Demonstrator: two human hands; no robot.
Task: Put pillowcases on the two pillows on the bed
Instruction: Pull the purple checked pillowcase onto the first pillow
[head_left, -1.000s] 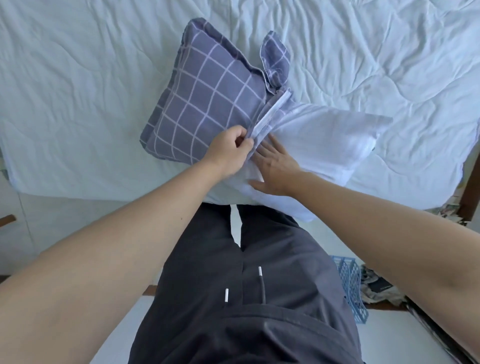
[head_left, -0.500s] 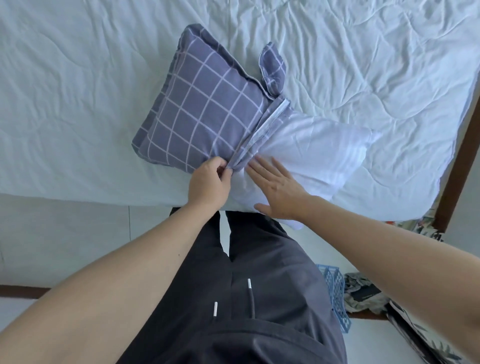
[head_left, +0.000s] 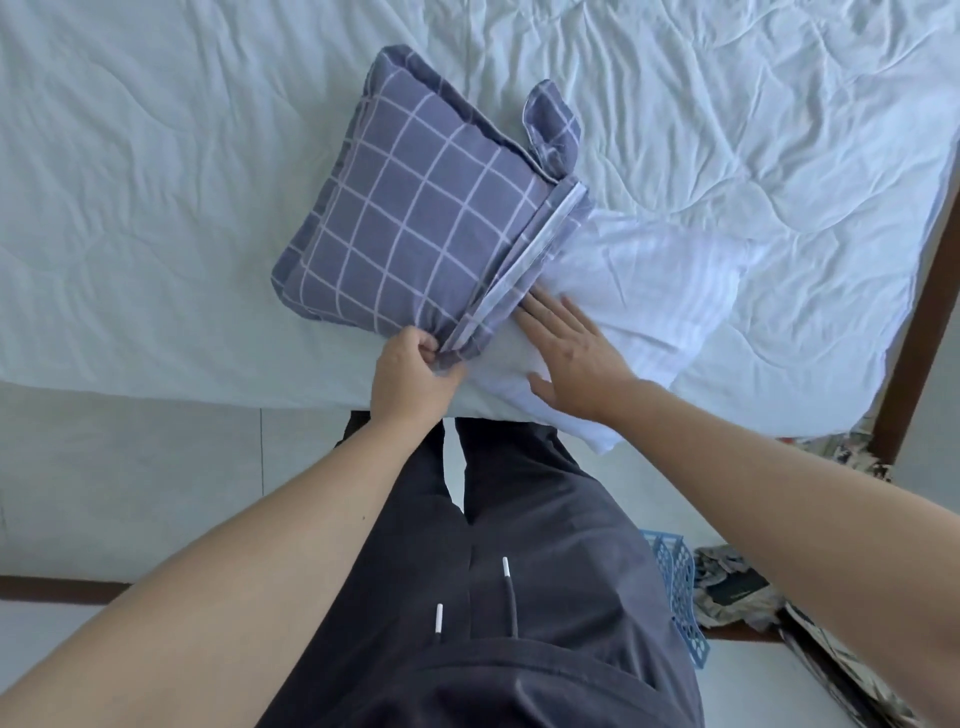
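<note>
a white pillow (head_left: 644, 291) is seen at the centre of the frame on the bed (head_left: 156, 182), half sheathed by a blue checked pillowcase (head_left: 415, 218). the case's lower hem corner is pinched by the left hand (head_left: 410, 376); the right hand (head_left: 576, 358) is laid flat, fingers straight, on the bare pillow.

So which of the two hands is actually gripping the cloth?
The left hand: it pinches the purple checked pillowcase at its opening. The right hand lies flat on the white pillow.
</note>
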